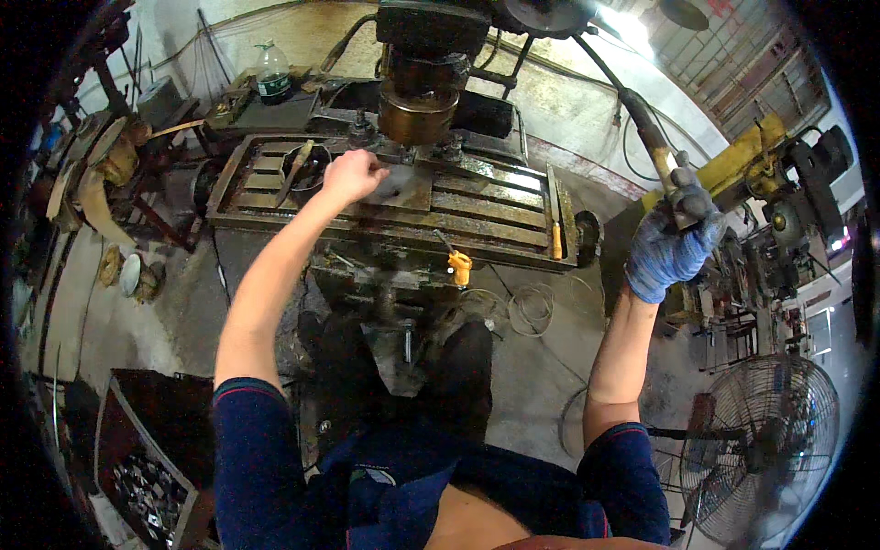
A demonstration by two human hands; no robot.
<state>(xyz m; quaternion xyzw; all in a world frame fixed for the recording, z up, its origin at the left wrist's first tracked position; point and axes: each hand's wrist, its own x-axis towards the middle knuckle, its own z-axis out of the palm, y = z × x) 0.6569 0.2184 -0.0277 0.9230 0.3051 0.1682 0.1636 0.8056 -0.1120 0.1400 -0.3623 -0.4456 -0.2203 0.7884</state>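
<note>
My bare left hand (356,177) is closed, its fingers curled over the milling machine's slotted table (495,215), just left of and in front of the spindle head (417,112). What it may hold is hidden. My right hand (674,246), in a blue-grey glove, is raised at the right and wrapped round the grey end of a long dark arm (646,128) that slopes down from the machine's top. Beside my left wrist, a brush (295,172) lies across a dark round bowl (316,163). A file with a wooden handle (556,240) lies at the table's right end.
An orange-handled tool (460,267) sits at the table's front edge. A clear bottle (273,73) stands at the back left. A bin of metal pieces (147,490) is at the lower left, a caged fan (761,449) at the lower right. A coiled cable (532,310) lies on the floor.
</note>
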